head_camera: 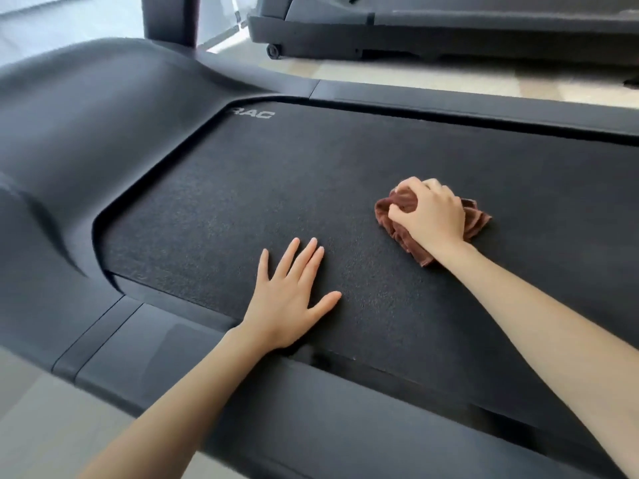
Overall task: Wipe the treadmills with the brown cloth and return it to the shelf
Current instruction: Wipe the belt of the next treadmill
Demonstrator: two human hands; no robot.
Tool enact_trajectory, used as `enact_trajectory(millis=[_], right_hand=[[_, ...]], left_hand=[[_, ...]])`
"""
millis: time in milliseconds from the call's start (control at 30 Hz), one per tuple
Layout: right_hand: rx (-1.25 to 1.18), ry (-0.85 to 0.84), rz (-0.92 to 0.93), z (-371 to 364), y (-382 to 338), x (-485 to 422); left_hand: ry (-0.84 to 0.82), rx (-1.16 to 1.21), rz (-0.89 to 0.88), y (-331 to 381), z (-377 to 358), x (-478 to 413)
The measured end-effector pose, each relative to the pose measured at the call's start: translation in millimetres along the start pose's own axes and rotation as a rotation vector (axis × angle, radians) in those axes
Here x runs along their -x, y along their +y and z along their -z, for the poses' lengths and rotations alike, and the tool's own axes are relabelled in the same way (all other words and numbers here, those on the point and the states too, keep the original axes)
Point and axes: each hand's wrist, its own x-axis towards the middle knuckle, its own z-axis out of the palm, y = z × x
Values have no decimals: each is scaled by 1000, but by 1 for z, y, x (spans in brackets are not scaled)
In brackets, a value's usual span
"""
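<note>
A black treadmill fills the view, its rough running belt stretching from centre left to the right edge. The brown cloth lies bunched on the belt right of centre. My right hand grips it from above with curled fingers, pressing it onto the belt. My left hand rests flat on the belt near its front edge, fingers spread and straight, holding nothing. Part of the cloth is hidden under my right hand.
The treadmill's motor cover rises at the left, with an upright post behind it. A side rail runs along the near edge. A second treadmill stands at the back right across a strip of pale floor.
</note>
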Motion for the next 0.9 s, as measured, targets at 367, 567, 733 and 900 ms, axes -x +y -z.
enact_trajectory(millis=[367,567,733,900], right_hand=[[-24,-17,187,55,48,107],[86,107,-84,16,53,-1],[140,42,-186,14,54,-35],[48,36,-109,45,48,77]], left_hand=[[10,33,-88,48,9,-30],[88,101,-176,71,-9,-48],[87,105,-180,70,-7,-48],[75,112,-199,69,-4,-48]])
